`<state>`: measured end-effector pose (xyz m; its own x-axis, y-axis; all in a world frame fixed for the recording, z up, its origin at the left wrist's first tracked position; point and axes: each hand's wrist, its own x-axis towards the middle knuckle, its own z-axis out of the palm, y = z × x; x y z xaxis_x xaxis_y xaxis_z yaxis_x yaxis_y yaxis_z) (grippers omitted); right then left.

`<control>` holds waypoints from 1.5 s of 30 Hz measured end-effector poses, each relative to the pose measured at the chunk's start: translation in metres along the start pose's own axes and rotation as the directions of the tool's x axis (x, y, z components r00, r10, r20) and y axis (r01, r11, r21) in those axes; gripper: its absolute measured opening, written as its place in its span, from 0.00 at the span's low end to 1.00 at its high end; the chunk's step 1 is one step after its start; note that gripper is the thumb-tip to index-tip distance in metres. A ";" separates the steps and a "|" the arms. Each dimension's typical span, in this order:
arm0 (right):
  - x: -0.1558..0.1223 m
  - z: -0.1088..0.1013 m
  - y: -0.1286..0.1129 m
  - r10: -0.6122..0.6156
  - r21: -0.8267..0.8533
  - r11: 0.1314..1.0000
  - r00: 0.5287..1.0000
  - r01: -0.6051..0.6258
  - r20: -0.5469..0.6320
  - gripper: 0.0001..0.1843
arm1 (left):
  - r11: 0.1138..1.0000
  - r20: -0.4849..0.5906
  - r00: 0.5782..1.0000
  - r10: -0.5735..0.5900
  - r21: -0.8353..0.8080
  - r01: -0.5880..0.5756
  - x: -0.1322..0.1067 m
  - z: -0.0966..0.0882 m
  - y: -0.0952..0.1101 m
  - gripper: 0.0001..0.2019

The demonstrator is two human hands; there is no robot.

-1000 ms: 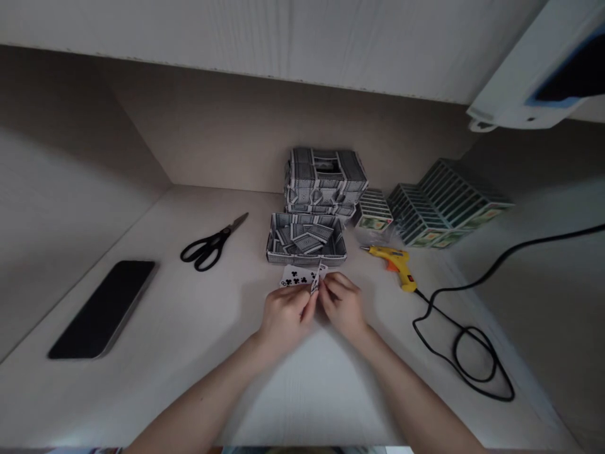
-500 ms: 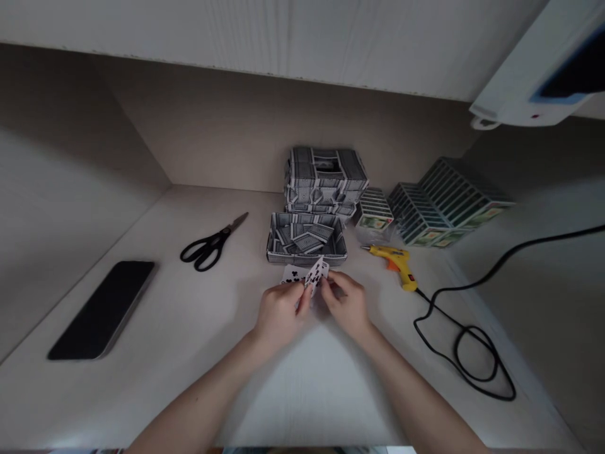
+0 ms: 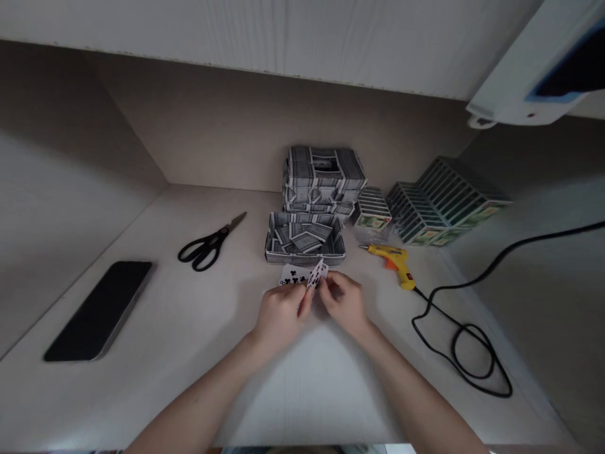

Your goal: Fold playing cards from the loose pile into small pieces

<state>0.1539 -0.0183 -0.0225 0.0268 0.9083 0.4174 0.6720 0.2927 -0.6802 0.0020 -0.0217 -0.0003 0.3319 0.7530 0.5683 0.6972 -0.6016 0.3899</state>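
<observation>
My left hand (image 3: 282, 313) and my right hand (image 3: 343, 302) meet at the middle of the pale desk (image 3: 189, 340), both pinched on a small playing card (image 3: 316, 275) that stands tilted between the fingertips. A second card (image 3: 293, 276) with black club marks lies flat just beyond my left hand. Right behind the cards sits an open tray (image 3: 305, 238) built from card backs, with loose cards inside.
A taller card-built box (image 3: 325, 180) stands behind the tray. Stacked card packs (image 3: 435, 202) fill the back right. A yellow glue gun (image 3: 394, 261) with a coiled black cable (image 3: 466, 353) lies right. Black scissors (image 3: 208, 246) and a dark phone (image 3: 99, 310) lie left.
The held card has tipped up between my fingertips, showing more of its face. Both hands stay in nearly the same place.
</observation>
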 end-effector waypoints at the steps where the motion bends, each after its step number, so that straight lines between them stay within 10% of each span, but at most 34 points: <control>1: 0.000 0.000 0.000 -0.007 -0.025 1.000 1.000 0.007 0.006 0.09 | 1.000 0.001 1.000 0.000 0.001 0.000 0.000 0.000 0.000 0.15; 10: -0.007 -0.001 -0.004 -0.083 -0.279 0.957 0.996 0.076 -0.015 0.08 | 0.984 0.024 0.986 0.163 -0.071 -0.161 -0.004 0.005 0.005 0.09; 18: -0.003 -0.003 -0.002 -0.020 -0.094 0.995 0.999 0.015 -0.045 0.11 | 0.999 -0.001 0.999 0.043 -0.031 -0.043 0.001 0.001 0.001 0.13; 34: -0.009 -0.003 -0.007 -0.010 -0.230 0.973 0.996 -0.010 -0.085 0.11 | 0.978 0.082 0.976 0.201 -0.076 -0.195 -0.004 0.003 0.001 0.10; 41: -0.006 -0.003 -0.001 0.050 -0.093 0.994 0.999 -0.051 -0.012 0.10 | 0.993 0.143 0.988 0.053 -0.114 -0.037 -0.002 0.001 0.004 0.12; 45: 0.000 -0.009 -0.002 0.116 0.161 0.979 0.992 -0.123 0.053 0.11 | 0.875 0.253 0.923 -0.289 -0.322 0.362 0.003 0.001 0.002 0.16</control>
<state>0.1595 -0.0217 -0.0155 0.0651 0.9507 0.3031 0.5356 0.2230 -0.8145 0.0048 -0.0206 0.0015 0.2652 0.9367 0.2285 0.5255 -0.3391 0.7803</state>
